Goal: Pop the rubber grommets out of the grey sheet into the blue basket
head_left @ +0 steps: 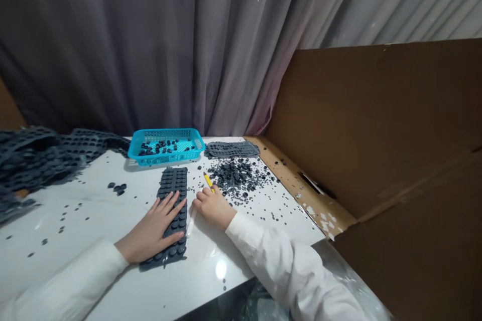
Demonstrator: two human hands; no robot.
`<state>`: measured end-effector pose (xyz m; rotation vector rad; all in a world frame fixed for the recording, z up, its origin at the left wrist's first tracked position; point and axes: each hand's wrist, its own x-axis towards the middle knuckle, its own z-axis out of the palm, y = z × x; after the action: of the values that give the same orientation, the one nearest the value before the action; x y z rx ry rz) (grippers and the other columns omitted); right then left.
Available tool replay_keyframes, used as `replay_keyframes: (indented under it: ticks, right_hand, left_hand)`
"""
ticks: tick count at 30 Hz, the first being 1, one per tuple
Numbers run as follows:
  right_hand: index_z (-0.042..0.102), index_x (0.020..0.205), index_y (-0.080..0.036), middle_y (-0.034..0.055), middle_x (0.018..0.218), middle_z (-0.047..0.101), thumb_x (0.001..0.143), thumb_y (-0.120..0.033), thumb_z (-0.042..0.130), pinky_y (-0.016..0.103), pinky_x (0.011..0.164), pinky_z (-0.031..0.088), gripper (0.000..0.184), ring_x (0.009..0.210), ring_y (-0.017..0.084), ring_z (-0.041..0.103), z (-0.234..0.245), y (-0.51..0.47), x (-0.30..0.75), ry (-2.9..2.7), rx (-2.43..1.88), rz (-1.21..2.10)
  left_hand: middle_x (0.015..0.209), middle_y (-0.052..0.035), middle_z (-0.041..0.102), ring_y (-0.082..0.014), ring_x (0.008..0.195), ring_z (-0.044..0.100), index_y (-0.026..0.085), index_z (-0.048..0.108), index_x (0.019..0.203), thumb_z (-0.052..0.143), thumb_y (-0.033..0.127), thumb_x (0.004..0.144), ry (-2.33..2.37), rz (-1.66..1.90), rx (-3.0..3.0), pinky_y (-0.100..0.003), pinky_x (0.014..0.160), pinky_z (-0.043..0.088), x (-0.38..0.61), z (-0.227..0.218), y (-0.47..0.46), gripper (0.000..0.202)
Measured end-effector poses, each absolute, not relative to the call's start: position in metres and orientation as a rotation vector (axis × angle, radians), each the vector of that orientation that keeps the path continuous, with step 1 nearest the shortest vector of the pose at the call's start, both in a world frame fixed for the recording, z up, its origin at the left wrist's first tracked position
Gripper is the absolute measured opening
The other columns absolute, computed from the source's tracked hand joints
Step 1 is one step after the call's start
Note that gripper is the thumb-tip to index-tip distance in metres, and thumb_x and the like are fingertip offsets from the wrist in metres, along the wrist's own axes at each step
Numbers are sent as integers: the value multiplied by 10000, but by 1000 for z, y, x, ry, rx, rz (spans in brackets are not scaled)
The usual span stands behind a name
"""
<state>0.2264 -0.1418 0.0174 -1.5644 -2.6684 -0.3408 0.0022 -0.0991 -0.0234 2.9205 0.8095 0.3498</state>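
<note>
My left hand lies with fingers spread on a dark grey rubber sheet, pressing it against the white table. Rows of round raised studs cover this sheet. Just right of the sheet, my right hand is closed, its fingers curled low over the table. A slim yellow tool with a dark end sticks out at the far side of that hand; its other end is hidden, so its kind is unclear. Beyond my right hand spreads a pile of small dark rubber pieces.
A blue plastic basket at the back holds loose dark pieces. Beside it lies another studded sheet. Perforated grey sheets are heaped at the left. Cardboard walls the right side; a curtain hangs behind.
</note>
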Motion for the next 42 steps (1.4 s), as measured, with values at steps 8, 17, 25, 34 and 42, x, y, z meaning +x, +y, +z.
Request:
replay_keyframes:
  ticks: [8,17,25,34,42]
  right_hand:
    - [602,876,-173,98,986,527,926,-188,437,421,838,352,173,962,251,431,6,-109,220,-2460,-1625,-344]
    - [532,803,-192,27,907,434,824,-269,565,290,749,377,86,863,179,423,-10,-128,192,-2295,-1390,-83]
    - [393,773,-220,20,860,485,873,-319,456,308,769,441,154,802,155,495,-15,-133,180,-1602,-945,572]
    - [356,814,-246,19,825,618,895,-424,369,281,666,485,196,786,155,598,-19,-77,242,-815,-1160,751]
    - [396,780,-234,-4,853,620,807,-424,464,213,632,455,203,767,119,569,-18,-66,279,-604,-1189,646]
  left_hand:
    - [1537,-99,191,-359,1400,205,284,219,1468,392,601,883,851,332,2970,-563,1073,278,5,-24,-100,688]
    - [1512,-94,295,-336,1383,272,222,333,1442,431,569,878,838,540,3002,-534,1094,268,3,-30,-101,669]
    - [1507,-66,299,-313,1379,291,257,239,1471,421,544,895,810,407,2946,-541,1094,277,3,-23,-102,668]
    - [1534,-35,216,-304,1397,245,305,171,1478,415,540,903,809,380,2895,-538,1109,253,1,-23,-102,667]
    - [1530,-22,226,-307,1393,254,318,202,1471,431,540,897,815,407,2878,-542,1111,255,1,-25,-102,656]
